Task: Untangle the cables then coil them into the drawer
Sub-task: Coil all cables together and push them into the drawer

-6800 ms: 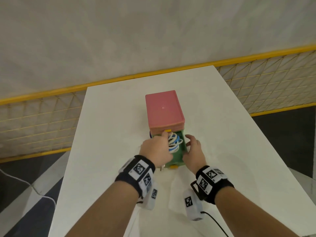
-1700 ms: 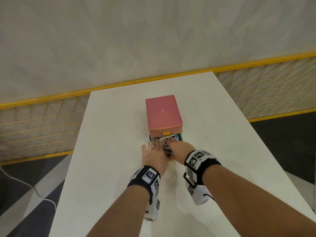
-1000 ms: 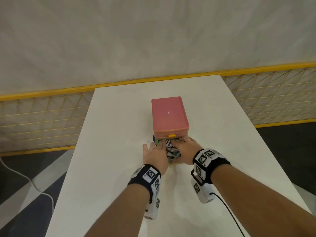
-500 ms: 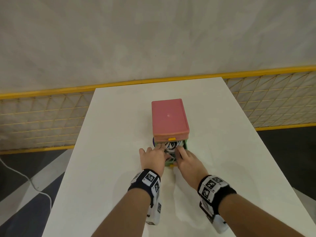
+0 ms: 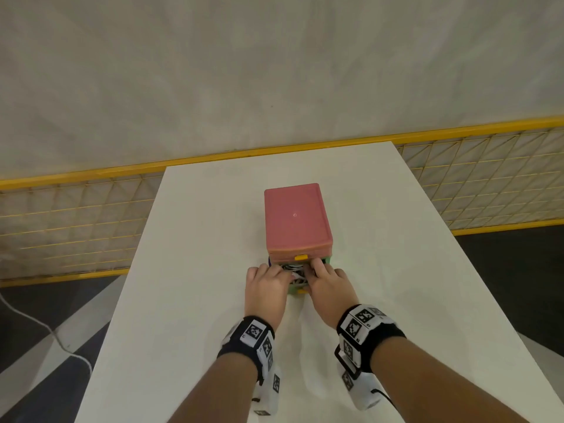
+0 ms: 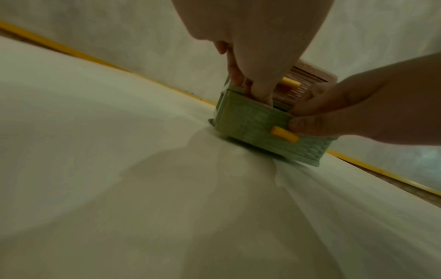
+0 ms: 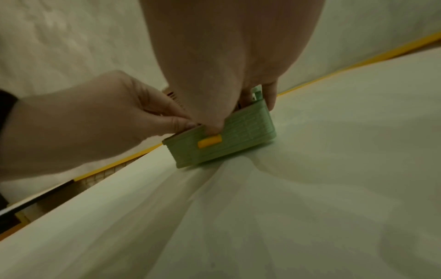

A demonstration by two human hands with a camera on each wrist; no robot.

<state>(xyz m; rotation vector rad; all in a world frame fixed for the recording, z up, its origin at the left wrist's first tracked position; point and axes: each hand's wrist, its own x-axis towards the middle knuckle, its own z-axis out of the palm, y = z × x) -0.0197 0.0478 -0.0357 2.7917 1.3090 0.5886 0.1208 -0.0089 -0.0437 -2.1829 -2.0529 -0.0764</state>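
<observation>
A small cabinet with a pink top stands mid-table, its green drawer pulled partly out toward me. Black and white coiled cables lie inside, mostly hidden by fingers. My left hand reaches down into the drawer's left front corner, its thumb and fingers bunched on the cables. My right hand has its fingers inside the drawer and its thumb on the green front just above the yellow handle, pinching that wall.
The white table has bare surface on both sides of the cabinet. A yellow-framed mesh fence runs behind the table's far edge. A white cord lies on the dark floor at the left.
The drawer sticks out less than several seconds ago, and the cables sit lower in it. In the last half second my right hand slid forward, its fingers deeper in the drawer.
</observation>
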